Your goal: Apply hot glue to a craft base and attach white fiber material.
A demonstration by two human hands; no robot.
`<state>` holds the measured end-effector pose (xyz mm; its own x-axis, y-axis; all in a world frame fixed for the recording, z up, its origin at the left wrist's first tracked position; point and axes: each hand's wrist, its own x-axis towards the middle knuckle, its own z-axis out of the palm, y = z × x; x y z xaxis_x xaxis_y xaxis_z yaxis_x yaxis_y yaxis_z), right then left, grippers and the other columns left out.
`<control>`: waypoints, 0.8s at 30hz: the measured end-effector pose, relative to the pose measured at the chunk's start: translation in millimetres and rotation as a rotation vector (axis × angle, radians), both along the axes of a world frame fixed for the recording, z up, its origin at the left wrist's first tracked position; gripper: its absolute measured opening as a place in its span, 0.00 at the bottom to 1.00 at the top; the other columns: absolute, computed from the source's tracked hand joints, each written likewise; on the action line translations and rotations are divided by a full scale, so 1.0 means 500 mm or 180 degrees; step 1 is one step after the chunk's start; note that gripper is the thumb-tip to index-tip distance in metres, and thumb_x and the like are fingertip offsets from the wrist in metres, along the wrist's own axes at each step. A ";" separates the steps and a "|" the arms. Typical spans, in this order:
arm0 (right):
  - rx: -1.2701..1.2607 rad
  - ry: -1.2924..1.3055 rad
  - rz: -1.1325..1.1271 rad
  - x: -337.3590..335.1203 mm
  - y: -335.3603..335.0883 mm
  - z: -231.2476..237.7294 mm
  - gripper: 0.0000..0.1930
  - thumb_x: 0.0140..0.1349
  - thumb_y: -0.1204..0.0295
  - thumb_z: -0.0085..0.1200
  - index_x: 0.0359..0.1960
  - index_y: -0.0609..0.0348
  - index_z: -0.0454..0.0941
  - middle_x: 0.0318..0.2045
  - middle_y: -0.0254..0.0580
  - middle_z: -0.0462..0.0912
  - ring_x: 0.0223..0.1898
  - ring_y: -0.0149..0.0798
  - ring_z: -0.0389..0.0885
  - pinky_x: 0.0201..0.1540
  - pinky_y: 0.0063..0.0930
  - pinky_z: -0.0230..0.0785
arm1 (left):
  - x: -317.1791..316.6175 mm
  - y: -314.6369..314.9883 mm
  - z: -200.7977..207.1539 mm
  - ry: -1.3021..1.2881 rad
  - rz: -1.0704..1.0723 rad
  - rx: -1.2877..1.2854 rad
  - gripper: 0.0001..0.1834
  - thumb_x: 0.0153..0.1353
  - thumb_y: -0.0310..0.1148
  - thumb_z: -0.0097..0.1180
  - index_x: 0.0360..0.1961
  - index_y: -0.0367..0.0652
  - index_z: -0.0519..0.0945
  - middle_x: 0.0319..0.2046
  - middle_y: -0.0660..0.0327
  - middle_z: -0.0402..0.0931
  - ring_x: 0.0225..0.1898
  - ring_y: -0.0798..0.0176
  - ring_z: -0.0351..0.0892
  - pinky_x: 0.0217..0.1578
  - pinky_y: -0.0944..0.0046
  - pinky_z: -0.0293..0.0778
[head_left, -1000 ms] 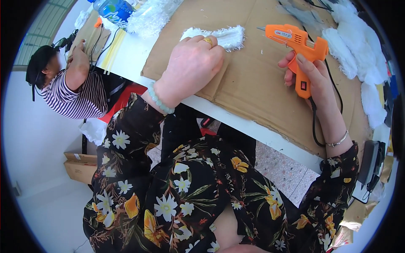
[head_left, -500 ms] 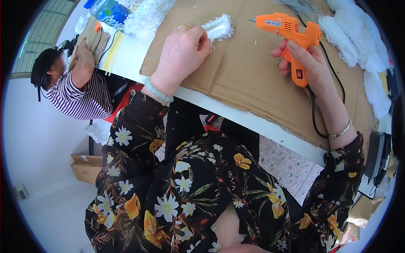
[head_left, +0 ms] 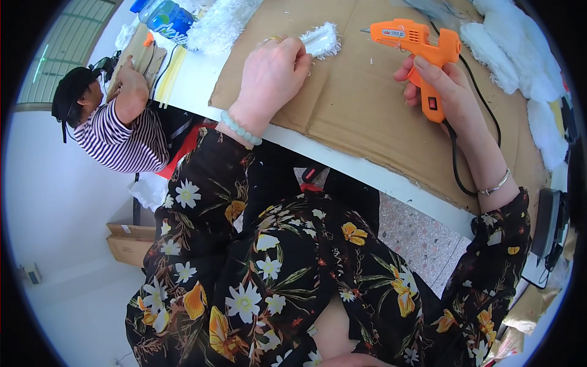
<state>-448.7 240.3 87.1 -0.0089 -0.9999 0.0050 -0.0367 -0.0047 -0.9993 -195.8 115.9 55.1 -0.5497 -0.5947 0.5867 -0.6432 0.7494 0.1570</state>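
Note:
My right hand (head_left: 437, 85) is wrapped round the grip of an orange hot glue gun (head_left: 422, 46), whose nozzle points left. A black cord runs down from the gun's handle beside my wrist. Closed over a small piece of fluffy white fabric (head_left: 323, 41), my left hand (head_left: 275, 73) keeps one end of it between thumb and fingers. The piece's shaggy fringe sticks out to the right of my fingers. My fingertips hide the held end. A gap of brown cardboard lies between this piece and the nozzle.
Brown cardboard (head_left: 361, 122) covers much of the white table (head_left: 373, 165). White fluffy material (head_left: 526, 55) is heaped at the right, and more white fringe (head_left: 223, 24) lies at the upper left beside a blue bottle (head_left: 165, 21). Another person (head_left: 116, 122) works at the left.
My left hand and the white fabric piece have shifted slightly right in the picture. The glue gun has stayed nearly in place, in the same grip.

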 end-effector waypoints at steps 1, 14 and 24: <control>0.0011 0.0031 -0.0001 -0.002 0.000 0.001 0.17 0.66 0.57 0.49 0.45 0.60 0.73 0.37 0.38 0.80 0.30 0.25 0.75 0.35 0.20 0.69 | -0.001 -0.001 0.001 -0.0004 -0.0003 -0.0001 0.07 0.52 0.32 0.60 0.23 0.41 0.77 0.23 0.54 0.77 0.28 0.49 0.77 0.30 0.54 0.73; 0.0039 0.0062 0.0016 0.003 -0.013 0.003 0.17 0.66 0.58 0.49 0.44 0.61 0.73 0.37 0.39 0.79 0.30 0.25 0.75 0.36 0.21 0.69 | 0.032 -0.048 -0.008 0.0986 -0.0352 0.1182 0.05 0.56 0.29 0.58 0.33 0.40 0.79 0.23 0.57 0.77 0.25 0.57 0.78 0.29 0.62 0.73; 0.0063 0.0015 0.0006 -0.001 -0.012 0.003 0.16 0.66 0.58 0.49 0.44 0.60 0.73 0.37 0.39 0.79 0.30 0.25 0.75 0.36 0.21 0.69 | 0.052 0.040 0.024 -0.0181 -0.0805 -0.0522 0.15 0.51 0.34 0.64 0.42 0.47 0.83 0.46 0.61 0.77 0.51 0.51 0.72 0.49 0.53 0.69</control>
